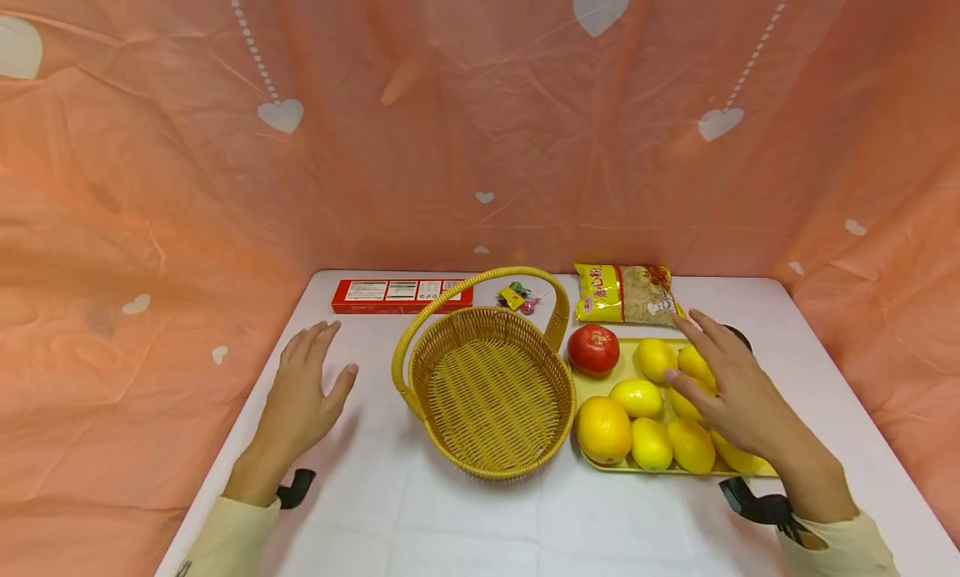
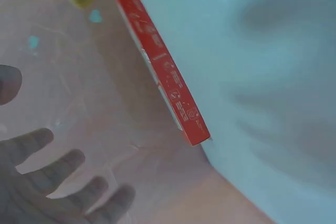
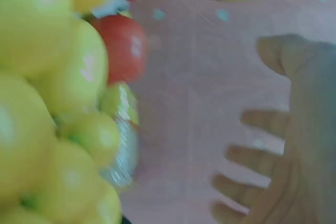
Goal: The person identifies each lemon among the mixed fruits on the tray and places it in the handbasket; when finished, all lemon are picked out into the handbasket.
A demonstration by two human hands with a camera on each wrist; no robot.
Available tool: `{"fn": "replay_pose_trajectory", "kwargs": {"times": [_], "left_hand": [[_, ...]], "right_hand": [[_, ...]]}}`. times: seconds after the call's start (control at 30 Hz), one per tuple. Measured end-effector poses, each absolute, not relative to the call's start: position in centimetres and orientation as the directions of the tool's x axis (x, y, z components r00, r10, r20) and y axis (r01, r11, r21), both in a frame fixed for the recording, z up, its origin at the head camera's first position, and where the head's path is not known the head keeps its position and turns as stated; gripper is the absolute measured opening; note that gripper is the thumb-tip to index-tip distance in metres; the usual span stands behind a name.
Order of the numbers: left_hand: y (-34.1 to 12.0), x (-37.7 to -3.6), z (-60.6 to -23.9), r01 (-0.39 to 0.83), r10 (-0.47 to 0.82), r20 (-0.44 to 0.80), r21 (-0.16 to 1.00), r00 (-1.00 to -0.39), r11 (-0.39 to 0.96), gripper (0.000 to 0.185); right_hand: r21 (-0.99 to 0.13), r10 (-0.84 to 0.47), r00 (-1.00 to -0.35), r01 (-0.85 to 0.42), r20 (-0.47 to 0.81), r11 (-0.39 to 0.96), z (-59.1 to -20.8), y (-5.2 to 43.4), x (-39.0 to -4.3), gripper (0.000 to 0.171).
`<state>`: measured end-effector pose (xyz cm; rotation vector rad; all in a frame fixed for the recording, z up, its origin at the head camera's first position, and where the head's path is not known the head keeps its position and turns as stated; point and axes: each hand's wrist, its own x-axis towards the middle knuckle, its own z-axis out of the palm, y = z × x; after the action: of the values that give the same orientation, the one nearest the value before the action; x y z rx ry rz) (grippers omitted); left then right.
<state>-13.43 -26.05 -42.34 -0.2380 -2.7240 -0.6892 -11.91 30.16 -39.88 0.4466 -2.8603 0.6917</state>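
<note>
My left hand [image 1: 302, 393] hovers over the left side of the table, fingers spread and holding nothing. Over the tray's right part, my right hand [image 1: 738, 385] hangs with its fingers extended, also holding nothing, and hides some of the fruit. Between the hands stands a round woven basket [image 1: 491, 393] with a tall arched handle, nothing inside it. The yellow tray [image 1: 630, 352] bears several lemons [image 1: 637, 398], an orange [image 1: 603, 429] at its front left corner and other yellow fruit [image 1: 691, 445]. A red pomegranate-like fruit [image 1: 593, 349] sits at the tray's back left corner.
Along the table's back edge lie a long red box [image 1: 401, 297], a few wrapped candies [image 1: 519, 298] and a yellow-and-clear food packet [image 1: 626, 293]. An orange curtain [image 1: 480, 143] with white hearts encloses the white table [image 1: 465, 527] at the back and sides.
</note>
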Motion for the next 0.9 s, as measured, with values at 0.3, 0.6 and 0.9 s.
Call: {"fn": "replay_pose_trajectory", "kwargs": {"times": [0.3, 0.6, 0.9], "left_hand": [[-26.2, -6.3, -42.3, 0.274, -0.092, 0.413, 0.739, -0.906, 0.616, 0.070], [-21.3, -2.1, -45.7, 0.210, -0.197, 0.267, 0.940, -0.943, 0.269, 0.045], [-14.9, -1.6, -48.7, 0.073, -0.174, 0.101, 0.985, -0.980, 0.158, 0.059]], "right_hand": [[-0.552, -0.032, -0.961, -0.186, 0.276, 0.813, -39.4, 37.9, -7.9, 0.049], [-0.700, 0.039, -0.968, -0.151, 0.248, 0.698, -42.1, 41.3, -6.0, 0.046], [-0.776, 0.105, -0.982, -0.059, 0.160, 0.627, -45.5, 41.5, -5.6, 0.045]]}}
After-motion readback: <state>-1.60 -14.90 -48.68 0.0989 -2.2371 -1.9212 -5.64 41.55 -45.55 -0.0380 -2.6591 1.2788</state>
